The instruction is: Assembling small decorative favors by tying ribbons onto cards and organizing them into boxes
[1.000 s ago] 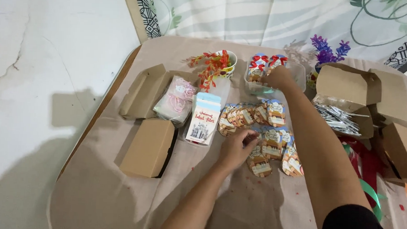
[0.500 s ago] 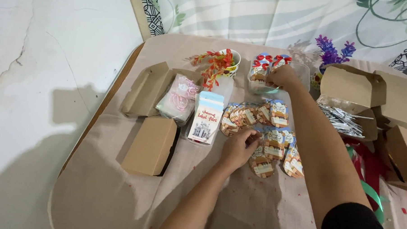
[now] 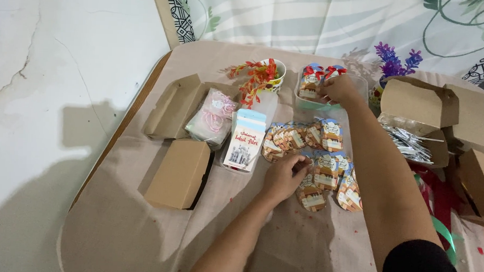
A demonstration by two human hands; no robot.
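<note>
My left hand (image 3: 284, 176) rests on a spread of small colourful paper tags (image 3: 322, 155) in the middle of the table, its fingers pinching the edge of one tag. My right hand (image 3: 338, 89) reaches to the far side and grips a decorated tag with a red bow at the rim of a clear plastic container (image 3: 307, 98). Several more bowed tags (image 3: 315, 75) stand in that container.
A closed brown box (image 3: 179, 173) and an open brown box (image 3: 170, 109) lie left, beside a pink packet (image 3: 213, 117) and a card stack (image 3: 245, 140). A cup with red-orange sprigs (image 3: 263, 76) stands behind. Open boxes (image 3: 420, 107), silver strips (image 3: 410, 143) and ribbons (image 3: 438, 212) crowd the right.
My right hand has stayed at the clear container, shifting slightly on the bowed tag. My left hand's fingers have closed on a tag's edge in the spread.
</note>
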